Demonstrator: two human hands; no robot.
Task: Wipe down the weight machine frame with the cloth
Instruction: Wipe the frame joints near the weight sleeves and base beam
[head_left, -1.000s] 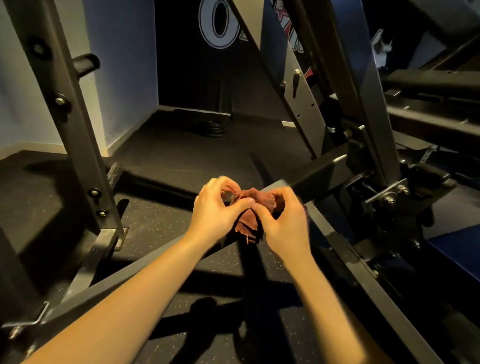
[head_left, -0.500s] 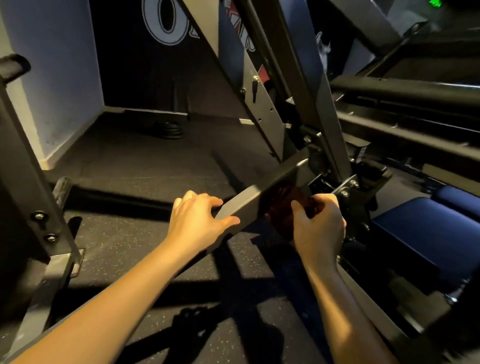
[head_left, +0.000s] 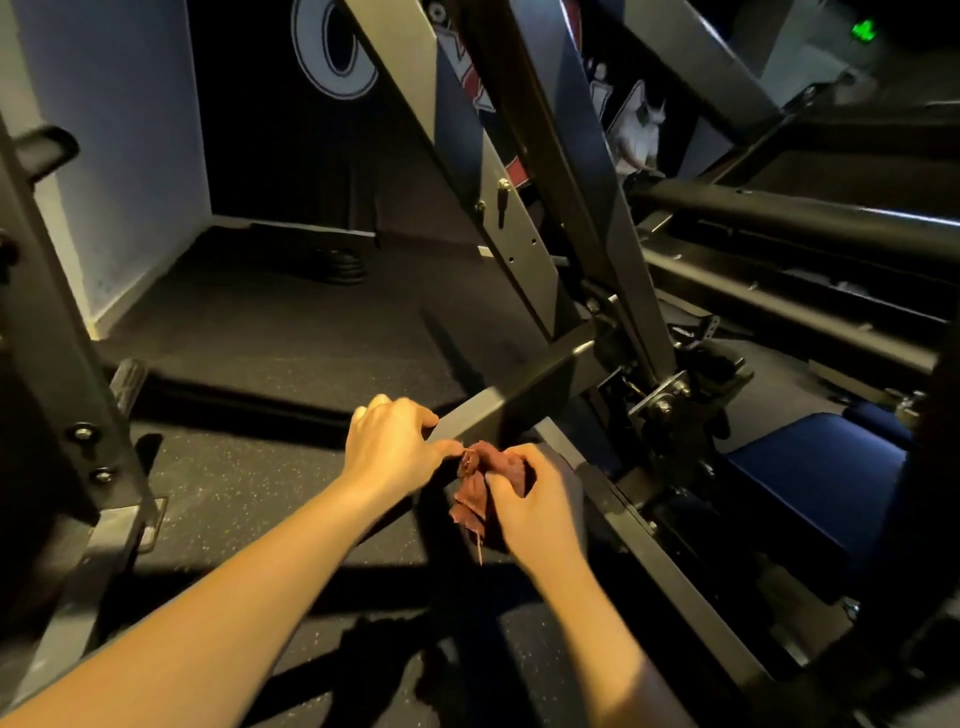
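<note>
A dark red cloth (head_left: 475, 488), bunched with one frayed corner hanging down, sits in the right hand (head_left: 535, 506), whose fingers and thumb are curled tight round it. The wad lies against the near face of a slanting grey beam (head_left: 519, 395) of the weight machine, just below that beam's top edge.

The left hand (head_left: 392, 447), close beside the right, grips the same beam, its fingers hooked over the top edge and its thumb stretched along the near face until the tip meets the cloth's knotted top. Whether the thumb pinches the cloth or only touches it cannot be told.

Below the right wrist a second rail (head_left: 675, 571) runs low along the floor. To the right of the right hand the space is crowded: a bolted bracket (head_left: 662, 397) and a blue seat pad (head_left: 810, 488) sit close together, with black padded bars (head_left: 779, 213) above them.

Beyond the left hand lies a wide stretch of dark speckled floor (head_left: 270, 338), reaching to a pale wall (head_left: 119, 130) and a stack of weight plates (head_left: 337, 265). Far to the left of that hand stands a bolted upright post (head_left: 52, 338).
</note>
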